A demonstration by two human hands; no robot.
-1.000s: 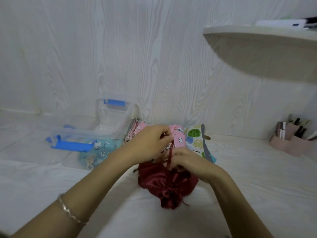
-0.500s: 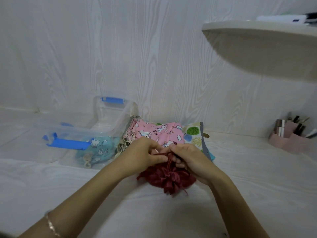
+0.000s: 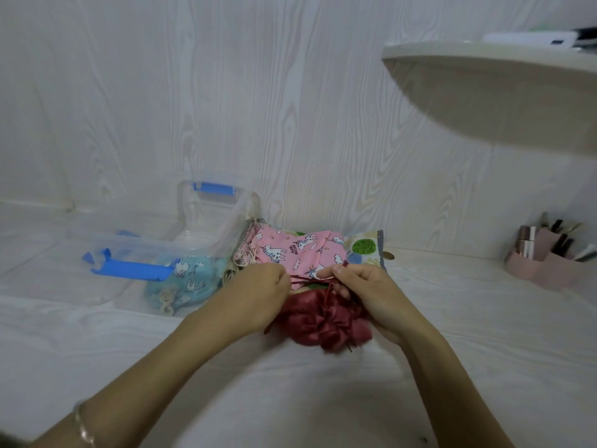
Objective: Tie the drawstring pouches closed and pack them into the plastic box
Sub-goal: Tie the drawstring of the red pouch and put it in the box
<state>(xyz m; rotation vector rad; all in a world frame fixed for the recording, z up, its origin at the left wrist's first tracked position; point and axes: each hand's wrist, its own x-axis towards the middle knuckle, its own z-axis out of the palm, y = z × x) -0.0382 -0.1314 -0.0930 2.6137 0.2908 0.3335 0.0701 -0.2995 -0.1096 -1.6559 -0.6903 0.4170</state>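
neighbouring red pouch (image 3: 323, 324): pink pouch (image 3: 290, 250), plastic box (image 3: 145, 245)

"little unicorn", on pink pouch (image 3: 302, 253)

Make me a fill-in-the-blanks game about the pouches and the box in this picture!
The left hand and right hand pinch the cord of a shiny pouch that is dark ____.
The pink pouch behind it is printed with ____.
The clear plastic box has latches coloured ____.
The bracelet is on the ____ wrist.
Missing words: red, unicorns, blue, left.
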